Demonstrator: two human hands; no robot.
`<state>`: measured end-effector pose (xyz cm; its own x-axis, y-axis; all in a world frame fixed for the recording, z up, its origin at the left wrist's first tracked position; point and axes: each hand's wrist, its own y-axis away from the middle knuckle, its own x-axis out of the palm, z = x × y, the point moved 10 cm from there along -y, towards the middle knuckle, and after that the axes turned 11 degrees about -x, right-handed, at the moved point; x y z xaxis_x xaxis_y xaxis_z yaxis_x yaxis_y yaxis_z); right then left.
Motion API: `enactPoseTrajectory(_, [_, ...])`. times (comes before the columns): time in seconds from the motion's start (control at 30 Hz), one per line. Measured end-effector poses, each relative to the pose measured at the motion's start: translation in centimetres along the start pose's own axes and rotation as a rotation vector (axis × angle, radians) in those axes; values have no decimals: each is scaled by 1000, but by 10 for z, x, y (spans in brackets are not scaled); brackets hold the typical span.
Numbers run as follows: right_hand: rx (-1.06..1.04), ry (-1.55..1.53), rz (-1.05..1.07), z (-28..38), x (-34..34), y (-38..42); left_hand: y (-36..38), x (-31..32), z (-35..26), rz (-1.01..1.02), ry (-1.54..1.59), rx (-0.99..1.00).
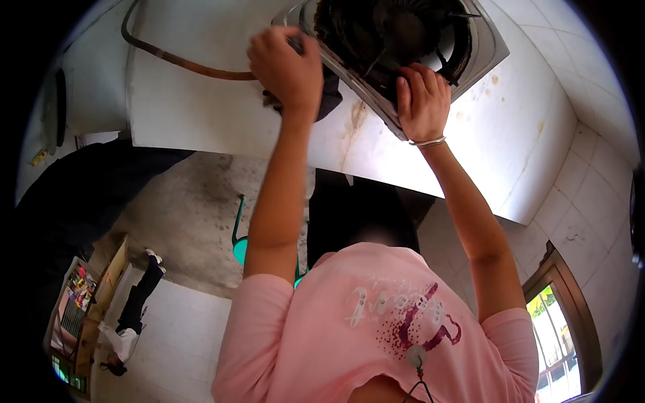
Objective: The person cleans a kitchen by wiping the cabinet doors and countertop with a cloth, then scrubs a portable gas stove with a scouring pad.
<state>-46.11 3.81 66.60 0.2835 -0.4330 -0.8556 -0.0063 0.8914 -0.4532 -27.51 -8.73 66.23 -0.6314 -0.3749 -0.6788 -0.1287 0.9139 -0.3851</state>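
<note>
My left hand (285,70), slightly blurred, has its fingers curled at the left corner of a gas stove (494,43). A small dark thing shows between its thumb and fingers, too hidden to name. Under and beside this hand lies a black cloth (329,97) on the white counter (201,111). My right hand (424,101), with a bracelet at the wrist, grips the stove's near edge, fingers bent over the rim by the black burner (403,30). The stove sits at an angle.
A brown hose (201,69) runs over the counter to my left hand. Below the counter are a green stool (240,250) and the floor. A person (134,309) is farther off at the lower left, near a box of small items (80,287). A window (556,336) is at the lower right.
</note>
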Motion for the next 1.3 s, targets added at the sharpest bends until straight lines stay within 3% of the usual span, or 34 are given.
enactPoseTrajectory(0.2, [5, -2, -5, 1, -1, 0, 101, -1, -49, 325, 130, 6])
enactPoseTrajectory(0.37, [-3, 2, 6, 1, -2, 1, 54, 10, -19, 295, 53, 19])
enactPoseTrajectory(0.47, [5, 2, -3, 0, 0, -1, 16, -1, -14, 77, -15, 77])
enactPoseTrajectory(0.6, [12, 6, -3, -1, -1, 1, 54, -1, -30, 194, 14, 34])
enactPoseTrajectory(0.67, [22, -10, -3, -1, -1, 0, 90, 3, -46, 396, 45, -11])
enactPoseTrajectory(0.77, [22, -19, 5, -1, 0, 0, 82, 1, -42, 340, 24, 37])
enactPoseTrajectory(0.83, [15, -5, 10, -1, 1, 0, 41, 5, -14, 258, -44, -53])
enactPoseTrajectory(0.87, [12, -9, 11, 0, 1, 0, 16, 1, -10, 145, -49, 36])
enactPoseTrajectory(0.9, [14, -9, 11, 0, 1, -1, -9, 3, 1, 118, -86, -7])
enactPoseTrajectory(1.07, [34, -14, 21, 0, 1, 0, -70, 24, 28, 134, -166, -32])
enactPoseTrajectory(1.2, [40, -15, 16, 0, -2, 0, -21, -4, 20, 53, -102, 51])
enactPoseTrajectory(1.3, [57, -29, 23, 0, -2, -1, 29, -10, -15, 232, -59, 73])
